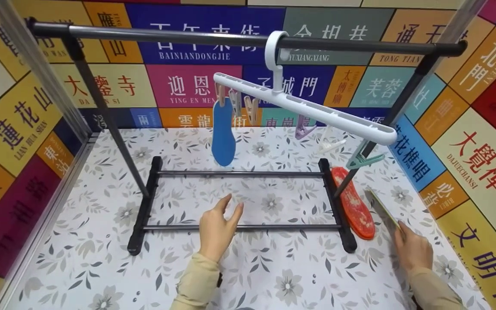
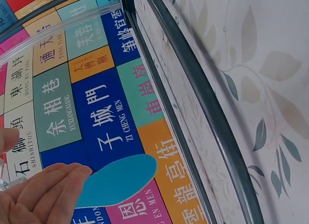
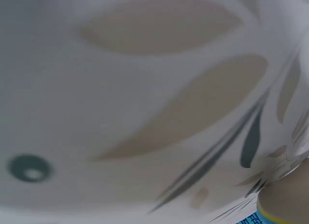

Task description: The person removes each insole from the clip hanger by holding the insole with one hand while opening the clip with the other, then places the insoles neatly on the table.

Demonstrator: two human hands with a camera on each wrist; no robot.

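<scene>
My right hand (image 1: 413, 247) pinches the near end of a thin insole (image 1: 381, 209), seen almost edge-on, greyish with a yellow-green rim. Little of that hand shows in the right wrist view. A red patterned insole (image 1: 354, 206) lies just left of it, beside the rack's right foot. My left hand (image 1: 217, 228) is raised over the rack's front bar, thumb and fingers apart, holding nothing. Above and beyond it a blue insole (image 1: 223, 133) hangs from a peach clothespin (image 1: 220, 94) at the left end of a white hanger (image 1: 304, 105). In the left wrist view, the left fingers (image 2: 63, 190) overlap the blue insole.
The hanger hooks over the top bar of a dark metal rack (image 1: 166, 36). Several more clothespins hang from it, among them a purple one (image 1: 303, 127) and a green one (image 1: 364, 158). The floral tabletop (image 1: 286, 280) meets walls of coloured, lettered panels.
</scene>
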